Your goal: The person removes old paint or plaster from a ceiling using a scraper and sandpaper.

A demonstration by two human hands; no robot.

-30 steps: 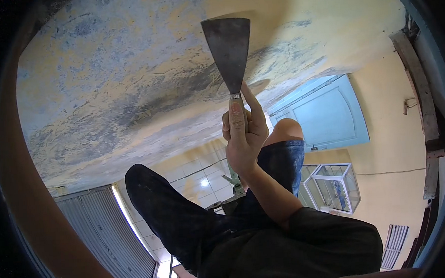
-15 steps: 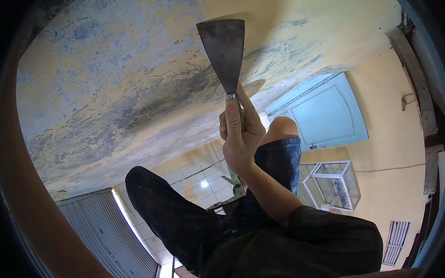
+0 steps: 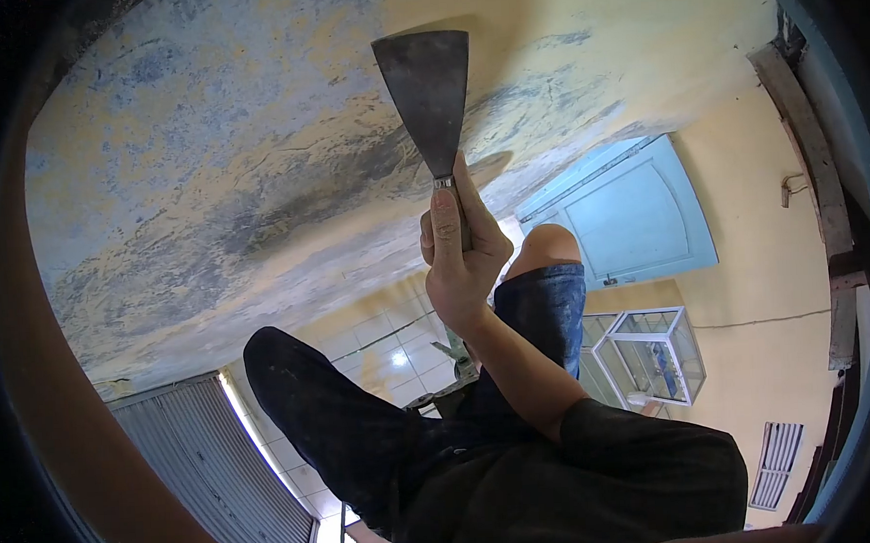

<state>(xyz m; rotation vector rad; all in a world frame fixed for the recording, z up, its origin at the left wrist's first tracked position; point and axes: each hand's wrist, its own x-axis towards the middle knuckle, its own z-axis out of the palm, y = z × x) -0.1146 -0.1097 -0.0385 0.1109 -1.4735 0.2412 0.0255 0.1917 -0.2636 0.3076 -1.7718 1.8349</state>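
Observation:
My right hand (image 3: 459, 261) is shut around the handle of a wide metal scraper (image 3: 425, 87), thumb laid along the handle and forefinger stretched toward the blade. The dark blade points up, and its edge lies against a rough yellow surface (image 3: 207, 165) mottled with grey and blue patches. My forearm runs down to a dark sleeve (image 3: 647, 456) at the lower right. My left hand is out of view.
Behind the hand are a bare knee in blue denim (image 3: 547, 286) and a dark-clothed limb (image 3: 315, 413). A light blue door (image 3: 636, 214), a glass cabinet (image 3: 652, 354), a wall vent (image 3: 775, 465), a grey roller shutter (image 3: 211, 475) and white tiles (image 3: 399, 346) surround them. A wooden beam (image 3: 820, 206) runs along the right.
My right hand and the scraper have moved a little up and to the left along the patchy surface. The grip is unchanged.

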